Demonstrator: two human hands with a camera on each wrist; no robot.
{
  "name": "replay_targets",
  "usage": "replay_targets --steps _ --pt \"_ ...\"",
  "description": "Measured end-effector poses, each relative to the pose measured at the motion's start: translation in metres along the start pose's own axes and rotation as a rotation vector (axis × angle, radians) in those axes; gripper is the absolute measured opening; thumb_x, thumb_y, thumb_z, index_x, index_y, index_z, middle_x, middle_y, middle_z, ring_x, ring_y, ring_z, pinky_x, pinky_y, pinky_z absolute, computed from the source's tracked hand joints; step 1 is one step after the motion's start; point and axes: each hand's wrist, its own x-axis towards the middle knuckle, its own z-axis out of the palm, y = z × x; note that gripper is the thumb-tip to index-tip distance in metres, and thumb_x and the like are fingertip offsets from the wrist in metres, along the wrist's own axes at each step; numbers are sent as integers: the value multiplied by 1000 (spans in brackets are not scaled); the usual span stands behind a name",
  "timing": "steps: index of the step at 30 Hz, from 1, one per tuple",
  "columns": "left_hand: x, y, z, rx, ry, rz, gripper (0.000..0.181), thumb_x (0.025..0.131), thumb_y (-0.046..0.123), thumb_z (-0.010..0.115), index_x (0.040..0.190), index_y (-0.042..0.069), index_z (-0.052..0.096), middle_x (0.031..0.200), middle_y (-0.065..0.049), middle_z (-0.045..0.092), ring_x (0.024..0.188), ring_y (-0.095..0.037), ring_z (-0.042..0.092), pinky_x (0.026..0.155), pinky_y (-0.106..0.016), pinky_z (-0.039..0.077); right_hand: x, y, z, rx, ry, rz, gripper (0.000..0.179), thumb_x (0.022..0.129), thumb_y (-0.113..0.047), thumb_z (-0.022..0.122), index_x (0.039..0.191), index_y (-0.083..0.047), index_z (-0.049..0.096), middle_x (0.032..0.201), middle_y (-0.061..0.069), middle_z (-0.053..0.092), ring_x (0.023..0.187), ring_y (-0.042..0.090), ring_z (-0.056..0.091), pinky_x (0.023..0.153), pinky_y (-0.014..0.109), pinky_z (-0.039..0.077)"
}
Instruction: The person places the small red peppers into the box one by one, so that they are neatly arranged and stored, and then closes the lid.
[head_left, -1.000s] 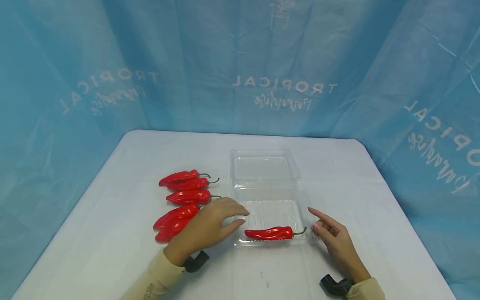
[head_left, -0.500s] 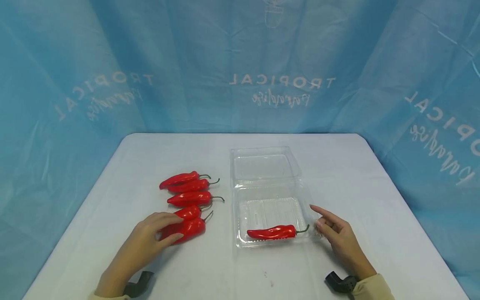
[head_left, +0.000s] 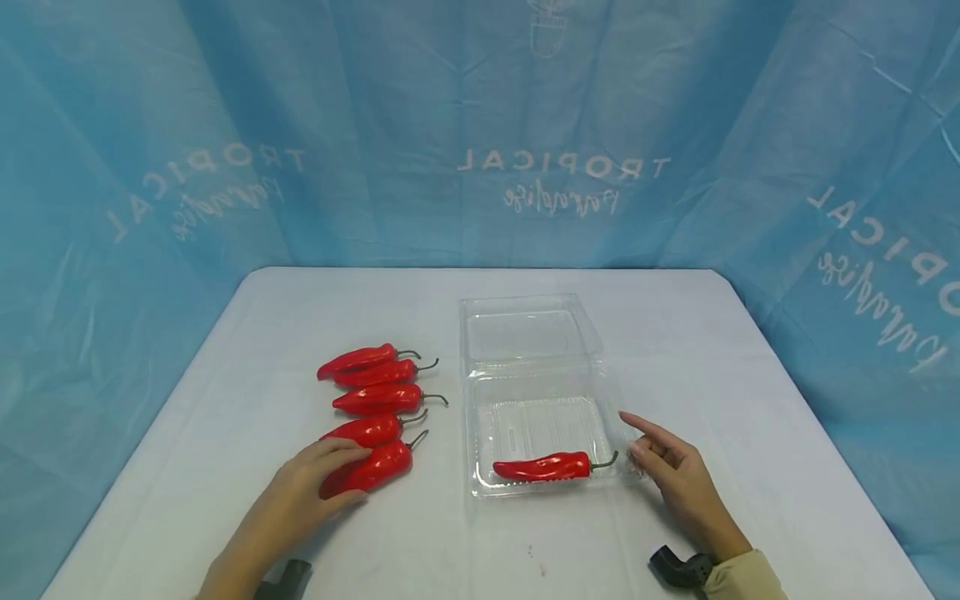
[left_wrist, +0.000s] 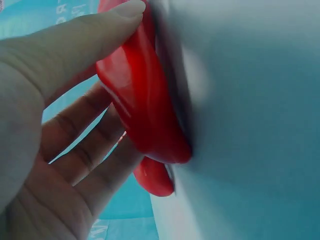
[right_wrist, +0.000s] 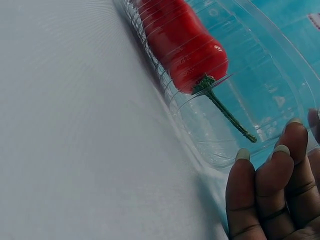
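A red pepper (head_left: 378, 468) with a curved green stem lies nearest in a row on the left of the table. My left hand (head_left: 307, 487) grips its tip end; in the left wrist view the thumb (left_wrist: 95, 37) presses one side while the fingers (left_wrist: 107, 175) curl around the far side. A clear plastic clamshell box (head_left: 528, 392) stands open, lid folded back. One red pepper (head_left: 543, 467) lies along its near side, stem to the right. My right hand (head_left: 675, 479) holds the box's right edge, index finger stretched out, fingertips against the plastic in the right wrist view.
Several more red peppers (head_left: 378, 398) lie beyond the gripped one, stems toward the box. A white cloth covers the table (head_left: 660, 333). Blue curtains (head_left: 375, 125) with mirrored lettering hang behind and at both sides.
My left hand has moved from the box leftward to the nearest pepper and taken hold of it; that pepper has shifted slightly toward me. The right hand stays at the box edge.
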Motion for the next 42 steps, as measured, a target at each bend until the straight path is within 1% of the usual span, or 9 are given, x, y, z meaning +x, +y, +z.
replay_targets --steps 6,9,12,17,22,28,34,38,42 --pt "-2 0 1 8 -5 21 73 65 32 99 131 20 69 123 1 70 111 -22 67 84 -42 61 0 2 -1 -5 -2 -12 44 102 -10 63 146 -7 56 88 13 59 73 15 54 61 27 49" --pt "-1 3 -5 13 36 67 75 64 30 99 131 19 69 123 2 71 110 -22 68 83 -42 61 1 2 -1 -8 -9 -21 44 103 -10 62 146 -7 55 87 11 59 73 16 54 61 28 48" --pt "5 7 -16 19 81 142 75 63 25 100 131 16 70 122 -1 71 109 -23 69 80 -43 62 2 2 -1 1 -19 -32 44 103 -10 62 146 -7 55 86 10 59 73 16 54 61 29 48" --pt "31 20 -35 34 130 300 72 64 18 99 129 10 70 117 -6 74 102 -26 71 77 -42 62 5 1 -3 19 -35 -59 44 103 -10 61 147 -6 54 86 9 58 74 16 54 62 29 49" --pt "63 46 -37 13 96 378 68 71 22 96 132 13 69 120 -5 72 106 -25 69 81 -44 62 7 3 -4 -8 -31 -72 43 103 -12 62 146 -9 56 86 7 59 74 15 54 61 29 48" --pt "100 91 -16 -23 7 498 62 79 33 90 135 18 68 118 3 73 103 -14 68 85 -35 60 7 10 -2 -16 -30 -76 43 103 -11 62 145 -8 57 86 7 60 73 14 54 59 29 47" --pt "125 134 21 -101 -177 581 56 86 32 85 138 20 66 118 7 72 102 -7 66 89 -24 56 8 12 0 -14 -15 -60 43 103 -13 63 145 -10 57 87 9 60 74 14 54 61 28 48" --pt "132 149 47 -75 -274 632 60 89 33 81 143 16 61 126 4 71 110 -10 67 93 -24 55 6 12 0 -14 -6 -49 42 103 -13 63 145 -11 57 87 9 61 75 15 55 64 27 50" --pt "132 153 62 -20 -307 652 57 91 36 79 140 14 64 124 4 72 107 -9 68 93 -24 55 3 10 1 -20 -1 -40 43 103 -14 63 145 -11 57 87 9 61 75 16 55 64 26 50"
